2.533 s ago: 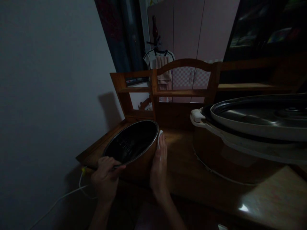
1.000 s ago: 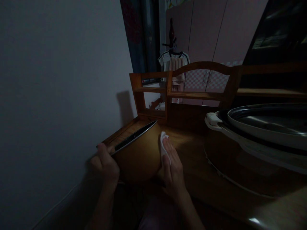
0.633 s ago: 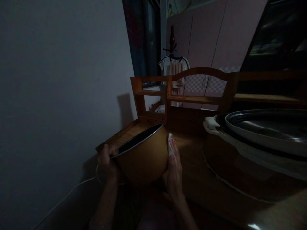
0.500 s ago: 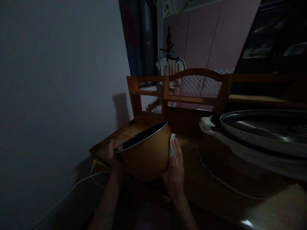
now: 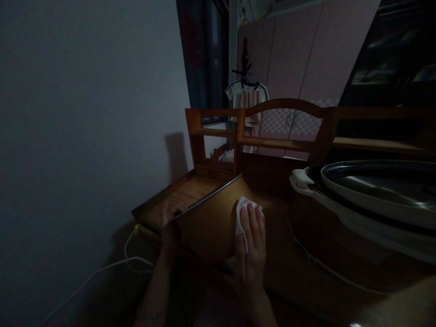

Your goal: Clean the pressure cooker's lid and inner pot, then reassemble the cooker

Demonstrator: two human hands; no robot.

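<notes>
A gold-coloured inner pot [image 5: 211, 222] with a thin metal rim is tilted above the wooden desk, its mouth turned up and away from me. My left hand [image 5: 170, 222] grips the rim on the pot's left side, the fingers closed over the edge. Against the right outer wall, my right hand [image 5: 252, 236] presses a white cloth [image 5: 241, 218]; its fingers lie long over the cloth. Whether the white piece is cloth or paper is hard to tell in the dim light. The pot's inside is almost entirely hidden.
To the right stands a large electric cooker [image 5: 327, 245] with a white handle and a glass lid [image 5: 384, 181] on top. A wooden shelf rack [image 5: 281, 144] runs along the back of the desk [image 5: 190, 186]. A white cable [image 5: 102, 269] hangs at the left near the wall.
The pot has tipped further, so its dark inside barely shows now. My right hand and the cloth have turned and shifted onto the wall facing me. The view has moved slightly left.
</notes>
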